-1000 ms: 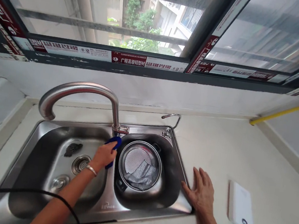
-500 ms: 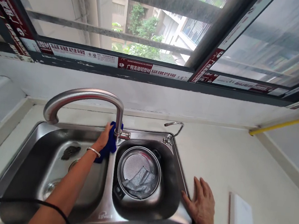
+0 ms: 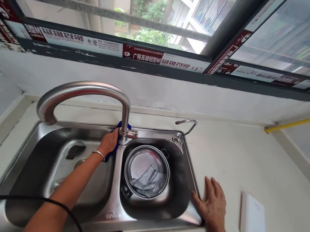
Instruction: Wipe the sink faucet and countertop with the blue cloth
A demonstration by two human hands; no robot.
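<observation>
My left hand (image 3: 109, 141) is closed on a blue cloth (image 3: 115, 149) and presses it against the base of the tall curved faucet (image 3: 126, 116). Part of the cloth shows behind the faucet and part hangs beside my fingers over the left basin; the fingertips are hidden. My right hand (image 3: 213, 204) lies flat on the countertop with fingers spread, its thumb at the right rim of the double steel sink (image 3: 113, 197). In the right basin sits a round metal pot (image 3: 143, 163) with a dimpled bottom, and a grey cloth (image 3: 149, 182) is crumpled in it.
A dark clump (image 3: 75, 151) lies in the left basin near the drains. A small thin tap (image 3: 185, 131) stands at the right basin's back corner. A white box with a cable (image 3: 253, 222) rests on the right counter. A black cable (image 3: 20, 197) crosses my left forearm.
My left hand has shifted in against the faucet base with the blue cloth, so less of the cloth shows. My right hand stays on the counter. The camera view has tilted down a little.
</observation>
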